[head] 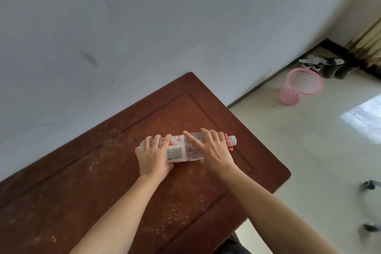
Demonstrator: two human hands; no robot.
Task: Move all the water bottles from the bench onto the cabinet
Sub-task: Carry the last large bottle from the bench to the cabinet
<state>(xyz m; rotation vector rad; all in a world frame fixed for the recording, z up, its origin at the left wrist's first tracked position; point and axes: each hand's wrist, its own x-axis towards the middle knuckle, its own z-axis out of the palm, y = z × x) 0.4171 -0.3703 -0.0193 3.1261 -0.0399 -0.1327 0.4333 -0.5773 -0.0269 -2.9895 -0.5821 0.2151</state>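
A clear plastic water bottle [179, 151] with a white and red label, a white cap and a red carrying ring lies on its side on the dark brown wooden cabinet top [86, 181]. The cap points right. My left hand [151, 155] grips the bottle's base end with its fingers curled over it. My right hand [212, 149] holds the clear upper part near the neck, fingers wrapped over the top. The bench is out of view.
A pale wall runs behind the cabinet. To the right, the cabinet's edge drops to a light tiled floor with a pink mesh waste basket [301, 86] and shoes [321, 66] near the far wall. Metal chair feet [371, 185] show at the right edge.
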